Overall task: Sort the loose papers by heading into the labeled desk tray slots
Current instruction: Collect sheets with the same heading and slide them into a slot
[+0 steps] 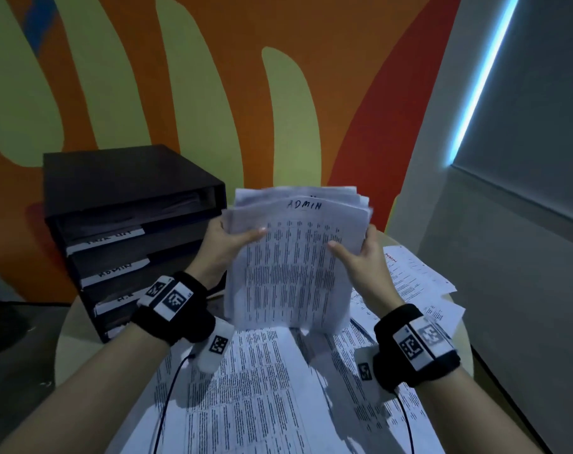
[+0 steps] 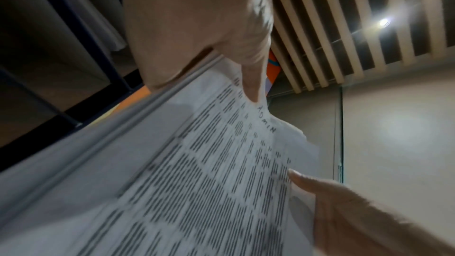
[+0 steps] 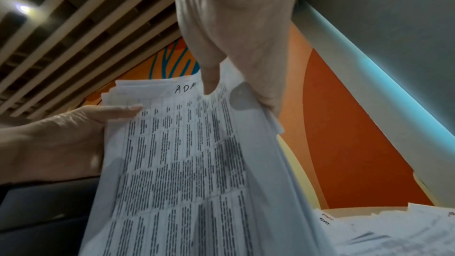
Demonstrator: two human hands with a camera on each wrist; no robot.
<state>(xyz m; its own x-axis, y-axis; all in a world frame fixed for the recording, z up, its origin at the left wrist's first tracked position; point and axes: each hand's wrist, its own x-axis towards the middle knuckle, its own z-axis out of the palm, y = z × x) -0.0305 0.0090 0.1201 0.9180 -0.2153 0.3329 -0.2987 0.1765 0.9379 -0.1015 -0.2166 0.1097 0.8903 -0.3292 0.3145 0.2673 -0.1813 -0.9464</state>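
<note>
- nearest the camera, loose sheets [image 1: 255, 388] lie spread and overlapping across the round table [image 1: 65, 339]; their headings cannot be read from the head view, so these look unsorted.
- a little further, both hands hold a stack of papers [image 1: 291, 267] upright, its bottom edge down on the spread sheets, as if being squared up.
- the left hand [image 1: 226, 247] grips the stack's left edge, thumb laid across the front page and the other fingers hidden behind; the left wrist view shows that thumb [image 2: 251, 77] pressing near the handwritten heading.
- the right hand [image 1: 360, 253] grips the right edge the same way, thumb on the front; in the right wrist view its thumb [image 3: 209, 79] covers part of the heading.
- the front page reads "admin" in handwriting; headings of the pages behind it are hidden, so whether the whole stack is admin cannot be told.
- to the right, beyond the right hand, a second fan of sheets [image 1: 419, 283] lies on the table; one carries a small red heading too small to read.
- further back on the left stands the black desk tray [image 1: 131, 178] with stacked slots, each with a white label; one label [image 1: 115, 270] reads admin, upside down from here.
- the top slot seems to hold some paper already, though it is dim.
- judgement: the sorting is partway; the gathered stack is not yet in a slot, and the many sheets on the table are left to go through.
</note>
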